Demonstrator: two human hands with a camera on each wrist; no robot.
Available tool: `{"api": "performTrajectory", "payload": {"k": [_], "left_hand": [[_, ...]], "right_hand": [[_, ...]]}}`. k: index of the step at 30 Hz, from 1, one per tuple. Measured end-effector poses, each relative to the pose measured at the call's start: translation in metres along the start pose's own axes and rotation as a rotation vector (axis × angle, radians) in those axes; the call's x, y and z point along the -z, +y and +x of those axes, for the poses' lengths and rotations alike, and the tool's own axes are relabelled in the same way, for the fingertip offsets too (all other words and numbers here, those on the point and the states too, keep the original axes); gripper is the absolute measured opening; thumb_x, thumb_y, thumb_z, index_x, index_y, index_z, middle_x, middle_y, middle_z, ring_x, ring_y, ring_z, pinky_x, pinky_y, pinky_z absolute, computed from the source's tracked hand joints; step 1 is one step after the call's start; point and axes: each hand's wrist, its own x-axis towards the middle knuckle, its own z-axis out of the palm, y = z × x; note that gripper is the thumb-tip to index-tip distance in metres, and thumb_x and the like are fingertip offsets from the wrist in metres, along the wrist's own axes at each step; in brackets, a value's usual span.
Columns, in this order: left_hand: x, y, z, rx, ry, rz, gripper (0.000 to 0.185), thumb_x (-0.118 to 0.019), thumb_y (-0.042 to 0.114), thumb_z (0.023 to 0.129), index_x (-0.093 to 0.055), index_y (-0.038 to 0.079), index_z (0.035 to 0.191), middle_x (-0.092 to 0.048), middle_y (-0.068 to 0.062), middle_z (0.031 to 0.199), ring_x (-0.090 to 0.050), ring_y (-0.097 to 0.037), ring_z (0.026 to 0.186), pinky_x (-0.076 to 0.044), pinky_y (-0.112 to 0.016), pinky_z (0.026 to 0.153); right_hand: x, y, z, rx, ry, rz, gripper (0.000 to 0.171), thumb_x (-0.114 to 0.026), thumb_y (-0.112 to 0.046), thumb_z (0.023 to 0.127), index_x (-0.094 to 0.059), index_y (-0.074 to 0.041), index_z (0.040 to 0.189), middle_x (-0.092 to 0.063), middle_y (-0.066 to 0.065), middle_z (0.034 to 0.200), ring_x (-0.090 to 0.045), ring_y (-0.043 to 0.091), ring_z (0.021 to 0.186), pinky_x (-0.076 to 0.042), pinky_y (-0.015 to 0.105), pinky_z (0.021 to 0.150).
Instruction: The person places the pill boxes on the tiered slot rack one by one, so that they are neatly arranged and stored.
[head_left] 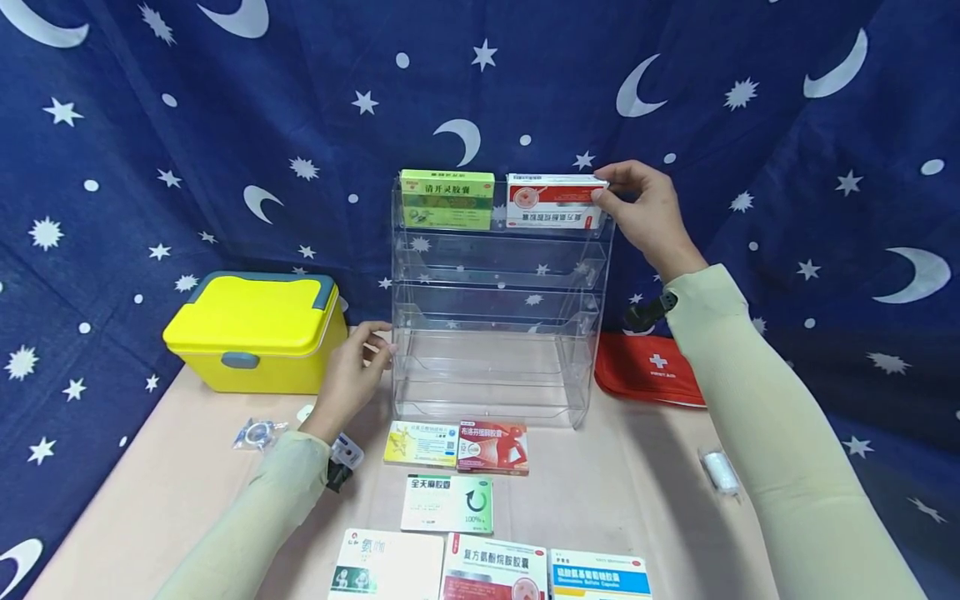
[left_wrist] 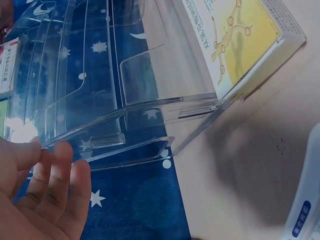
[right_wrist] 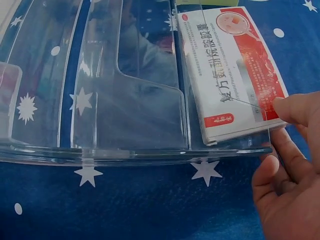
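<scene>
Right hand point(head_left: 647, 212) pinched red-white box point(head_left: 553, 202) on clear rack point(head_left: 495, 333) top shelf, beside green box point(head_left: 447, 198). Left hand point(head_left: 352, 375), fingers relaxed, touched rack's lower left edge.

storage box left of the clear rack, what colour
Yellow storage box with a grey-blue handle and latch; the head view shows it best.

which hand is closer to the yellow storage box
Left. The left hand rests on the clear rack's lower left edge, just right of the yellow box. The right hand holds the red and white box on the top shelf.
</scene>
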Motion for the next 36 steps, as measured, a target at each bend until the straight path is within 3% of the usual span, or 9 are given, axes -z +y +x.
{"api": "performTrajectory", "payload": {"k": [7,11,14,19,22,24,29,33,36], "left_hand": [[-0.003,0.003,0.002,-0.006,-0.012,-0.014,0.032,-0.066,0.012,0.100,-0.059,0.008,0.132,-0.065,-0.008,0.097,-0.065,-0.022,0.076,-0.055,-0.038,0.069],[-0.005,0.005,0.002,-0.012,-0.011,-0.014,0.032,-0.067,0.012,0.100,-0.059,0.008,0.132,-0.066,-0.008,0.097,-0.065,-0.022,0.076,-0.055,-0.037,0.069],[-0.005,0.005,0.001,-0.021,-0.013,-0.024,0.033,-0.067,0.010,0.100,-0.059,0.007,0.132,-0.066,-0.009,0.096,-0.065,-0.023,0.076,-0.055,-0.037,0.069],[-0.003,0.004,0.000,-0.028,-0.009,-0.037,0.032,-0.066,0.010,0.100,-0.059,0.007,0.132,-0.064,-0.011,0.097,-0.066,-0.026,0.077,-0.054,-0.036,0.069],[-0.001,0.004,0.000,-0.028,-0.001,-0.032,0.032,-0.066,0.010,0.100,-0.059,0.007,0.132,-0.064,-0.011,0.096,-0.066,-0.027,0.077,-0.054,-0.035,0.068],[-0.001,0.004,0.000,-0.033,0.004,-0.028,0.032,-0.066,0.009,0.100,-0.059,0.006,0.131,-0.065,-0.011,0.095,-0.066,-0.027,0.077,-0.054,-0.035,0.068],[-0.003,0.004,0.000,-0.043,-0.004,-0.032,0.033,-0.066,0.010,0.100,-0.059,0.006,0.132,-0.065,-0.011,0.096,-0.066,-0.026,0.077,-0.055,-0.032,0.067],[-0.002,0.003,-0.001,-0.045,0.003,-0.049,0.032,-0.066,0.007,0.100,-0.059,0.006,0.131,-0.065,-0.011,0.094,-0.065,-0.026,0.077,-0.055,-0.028,0.066],[-0.001,0.002,-0.001,-0.051,0.010,-0.049,0.032,-0.066,0.006,0.099,-0.059,0.005,0.131,-0.064,-0.011,0.093,-0.065,-0.026,0.076,-0.056,-0.026,0.065]], "right_hand": [[0.011,0.009,-0.020,0.061,0.062,-0.024,0.038,-0.071,-0.024,0.097,-0.064,-0.020,0.134,-0.059,0.003,0.132,-0.050,0.017,0.119,-0.045,0.032,0.096],[0.014,0.029,-0.060,0.110,0.057,0.009,0.039,-0.072,-0.020,0.097,-0.062,-0.013,0.134,-0.060,0.008,0.130,-0.053,0.021,0.116,-0.041,0.027,0.085],[0.012,0.052,-0.108,0.132,-0.028,0.019,0.037,-0.073,-0.013,0.096,-0.063,-0.008,0.131,-0.063,0.012,0.123,-0.055,0.024,0.112,-0.041,0.025,0.078],[0.006,0.093,-0.202,0.118,-0.303,-0.022,0.026,-0.074,-0.007,0.093,-0.068,-0.007,0.119,-0.066,0.006,0.112,-0.060,0.019,0.098,-0.050,0.027,0.072],[0.003,0.113,-0.255,-0.018,-0.460,-0.016,0.022,-0.074,-0.013,0.094,-0.069,-0.010,0.116,-0.067,0.002,0.109,-0.060,0.017,0.095,-0.051,0.031,0.071],[0.004,0.122,-0.286,-0.154,-0.529,-0.006,0.024,-0.074,-0.019,0.095,-0.068,-0.011,0.117,-0.066,0.002,0.106,-0.059,0.018,0.094,-0.049,0.030,0.072],[0.009,0.134,-0.345,-0.450,-0.568,-0.016,0.040,-0.081,-0.032,0.088,-0.068,-0.013,0.120,-0.059,0.004,0.096,-0.052,0.021,0.089,-0.043,0.028,0.068],[0.014,0.138,-0.374,-0.536,-0.608,0.007,0.058,-0.088,-0.038,0.077,-0.066,-0.013,0.124,-0.053,0.006,0.098,-0.049,0.023,0.092,-0.043,0.028,0.067],[0.017,0.142,-0.385,-0.543,-0.665,0.062,0.064,-0.089,-0.039,0.075,-0.064,-0.013,0.128,-0.053,0.007,0.107,-0.048,0.023,0.097,-0.044,0.024,0.069]]}}
